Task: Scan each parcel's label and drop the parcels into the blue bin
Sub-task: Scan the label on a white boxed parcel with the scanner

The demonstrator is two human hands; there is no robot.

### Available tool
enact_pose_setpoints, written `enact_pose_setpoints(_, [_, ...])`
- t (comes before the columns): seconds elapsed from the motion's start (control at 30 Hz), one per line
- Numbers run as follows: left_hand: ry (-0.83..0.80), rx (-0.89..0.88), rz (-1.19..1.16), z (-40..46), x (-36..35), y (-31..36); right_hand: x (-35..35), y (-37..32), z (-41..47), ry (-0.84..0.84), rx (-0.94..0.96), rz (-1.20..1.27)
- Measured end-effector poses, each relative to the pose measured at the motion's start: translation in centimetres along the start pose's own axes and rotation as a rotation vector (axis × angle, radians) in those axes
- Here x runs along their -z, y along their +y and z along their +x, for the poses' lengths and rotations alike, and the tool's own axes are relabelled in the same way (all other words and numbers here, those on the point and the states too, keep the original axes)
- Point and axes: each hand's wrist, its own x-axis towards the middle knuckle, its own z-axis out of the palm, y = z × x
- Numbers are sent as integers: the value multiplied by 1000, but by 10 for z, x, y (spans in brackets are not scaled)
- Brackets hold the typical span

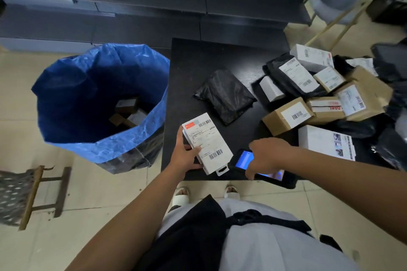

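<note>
Risk lies in a missed scan, since the left hand [185, 156] pinches the white parcel [207, 143] near the blue bin [99, 103] while the right hand [267, 156], fingers curled around the scanner [262, 168], covers its screen.

scanner [262, 167]: partly hidden under the right hand [267, 156]
label [206, 138]: print was too small to read
stool [26, 193]: cut off at the left edge

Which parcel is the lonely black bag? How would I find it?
Find the black table beside the blue bin. In the table's middle lies the black bag, flat and crinkly. It lies alone and shows no label, unlike the labelled parcels in the pile on the right.
</note>
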Motion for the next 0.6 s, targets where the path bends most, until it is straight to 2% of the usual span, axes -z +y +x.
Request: enact_pose_setpoints(0.6, [18, 21, 59, -4, -2, 6, -4, -13, -13, 17, -55, -51])
